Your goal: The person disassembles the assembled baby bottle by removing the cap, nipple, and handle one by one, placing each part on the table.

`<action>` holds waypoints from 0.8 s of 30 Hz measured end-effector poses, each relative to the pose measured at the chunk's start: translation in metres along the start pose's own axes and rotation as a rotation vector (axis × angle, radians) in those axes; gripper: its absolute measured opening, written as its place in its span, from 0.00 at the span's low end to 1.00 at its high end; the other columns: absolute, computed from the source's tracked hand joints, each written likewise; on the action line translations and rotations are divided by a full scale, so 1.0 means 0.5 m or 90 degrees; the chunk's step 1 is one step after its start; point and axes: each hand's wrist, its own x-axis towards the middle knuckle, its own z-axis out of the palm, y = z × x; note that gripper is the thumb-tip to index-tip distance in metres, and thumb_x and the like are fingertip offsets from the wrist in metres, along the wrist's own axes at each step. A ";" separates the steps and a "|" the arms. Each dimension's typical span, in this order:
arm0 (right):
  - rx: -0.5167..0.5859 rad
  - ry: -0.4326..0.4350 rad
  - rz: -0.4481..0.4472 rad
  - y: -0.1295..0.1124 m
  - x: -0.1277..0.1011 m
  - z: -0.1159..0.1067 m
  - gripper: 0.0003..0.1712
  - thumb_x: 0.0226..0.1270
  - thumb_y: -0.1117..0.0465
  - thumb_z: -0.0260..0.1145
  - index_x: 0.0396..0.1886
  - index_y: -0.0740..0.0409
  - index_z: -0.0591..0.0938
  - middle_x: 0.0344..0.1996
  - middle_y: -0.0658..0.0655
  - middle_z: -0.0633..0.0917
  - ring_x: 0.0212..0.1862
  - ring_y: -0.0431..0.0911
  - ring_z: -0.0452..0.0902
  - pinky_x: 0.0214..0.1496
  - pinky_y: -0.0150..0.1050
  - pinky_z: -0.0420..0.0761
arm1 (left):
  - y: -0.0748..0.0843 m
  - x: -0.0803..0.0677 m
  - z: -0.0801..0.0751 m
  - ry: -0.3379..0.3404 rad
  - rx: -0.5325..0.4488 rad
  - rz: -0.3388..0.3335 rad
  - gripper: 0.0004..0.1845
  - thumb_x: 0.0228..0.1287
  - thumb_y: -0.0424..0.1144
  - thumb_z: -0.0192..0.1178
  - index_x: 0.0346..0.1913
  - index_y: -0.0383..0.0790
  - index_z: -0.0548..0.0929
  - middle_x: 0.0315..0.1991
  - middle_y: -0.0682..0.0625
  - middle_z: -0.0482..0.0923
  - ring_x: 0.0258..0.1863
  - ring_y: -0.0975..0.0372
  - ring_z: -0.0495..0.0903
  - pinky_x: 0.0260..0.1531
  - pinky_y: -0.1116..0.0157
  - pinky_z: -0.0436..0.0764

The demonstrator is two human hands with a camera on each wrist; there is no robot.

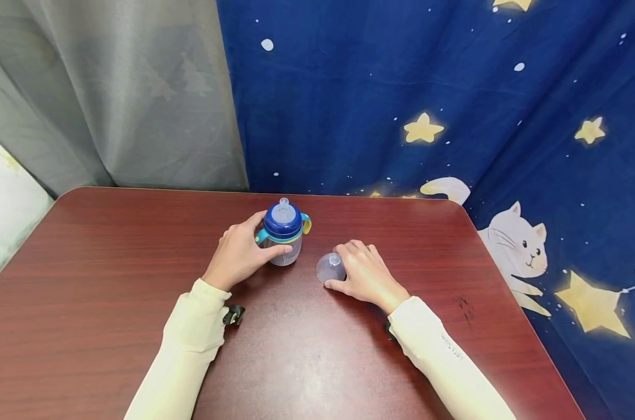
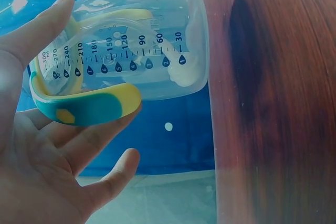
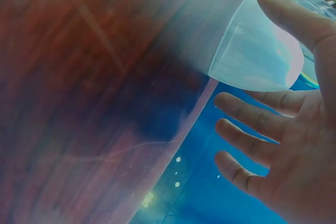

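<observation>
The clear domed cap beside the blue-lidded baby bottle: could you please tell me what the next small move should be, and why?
Probably pinch the clear domed cap with the right hand and lift it. That hand already rests against it on the red-brown table, while the left hand steadies the upright blue-lidded baby bottle, whose nipple is uncovered.

Clear baby bottle [image 1: 283,233] with blue collar, teat and teal-yellow handles, upright at frame centre; clear domed cap [image 1: 330,268] lying just to its lower right.
</observation>
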 end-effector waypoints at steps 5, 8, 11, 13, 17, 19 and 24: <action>0.040 0.014 0.016 -0.006 0.004 -0.031 0.49 0.54 0.27 0.67 0.65 0.57 0.75 0.58 0.57 0.79 0.64 0.52 0.69 0.59 0.53 0.70 | 0.002 0.001 0.002 0.003 0.002 0.011 0.45 0.50 0.59 0.75 0.68 0.41 0.72 0.55 0.45 0.82 0.52 0.51 0.81 0.50 0.43 0.75; 0.107 0.062 0.039 -0.019 0.018 -0.068 0.50 0.59 0.25 0.60 0.70 0.56 0.71 0.63 0.57 0.76 0.67 0.52 0.68 0.63 0.55 0.68 | 0.003 -0.001 0.005 0.016 0.001 0.028 0.45 0.49 0.59 0.76 0.67 0.41 0.73 0.54 0.46 0.82 0.50 0.52 0.82 0.49 0.44 0.76; 0.169 0.117 0.051 -0.041 0.035 -0.100 0.49 0.64 0.25 0.55 0.72 0.54 0.70 0.66 0.56 0.74 0.68 0.52 0.67 0.68 0.56 0.64 | 0.006 -0.004 0.012 0.032 0.010 0.047 0.44 0.48 0.60 0.76 0.66 0.41 0.75 0.52 0.47 0.83 0.48 0.53 0.83 0.47 0.45 0.77; 0.197 0.146 0.052 -0.058 0.045 -0.112 0.47 0.64 0.25 0.55 0.72 0.53 0.70 0.66 0.55 0.75 0.68 0.50 0.67 0.68 0.55 0.63 | 0.009 -0.007 0.016 0.043 0.025 0.054 0.44 0.47 0.60 0.77 0.65 0.41 0.76 0.51 0.47 0.84 0.46 0.53 0.84 0.45 0.46 0.78; 0.219 0.186 0.044 -0.091 0.060 -0.121 0.44 0.64 0.28 0.58 0.68 0.53 0.74 0.63 0.54 0.78 0.66 0.49 0.70 0.66 0.52 0.65 | 0.019 -0.010 0.022 0.061 0.059 0.059 0.44 0.46 0.61 0.77 0.63 0.40 0.77 0.47 0.45 0.85 0.41 0.53 0.84 0.40 0.48 0.80; 0.211 0.198 0.042 -0.102 0.065 -0.122 0.43 0.63 0.28 0.60 0.66 0.53 0.76 0.62 0.54 0.79 0.64 0.49 0.72 0.65 0.51 0.67 | 0.023 -0.011 0.023 0.071 0.072 0.063 0.44 0.45 0.62 0.77 0.61 0.39 0.78 0.45 0.45 0.86 0.38 0.53 0.84 0.37 0.49 0.81; 0.176 0.227 0.050 -0.123 0.076 -0.122 0.41 0.60 0.27 0.62 0.61 0.52 0.79 0.56 0.53 0.82 0.56 0.47 0.76 0.56 0.47 0.72 | 0.028 -0.011 0.028 0.105 0.112 0.084 0.43 0.43 0.65 0.76 0.58 0.39 0.80 0.39 0.46 0.86 0.30 0.54 0.82 0.30 0.52 0.80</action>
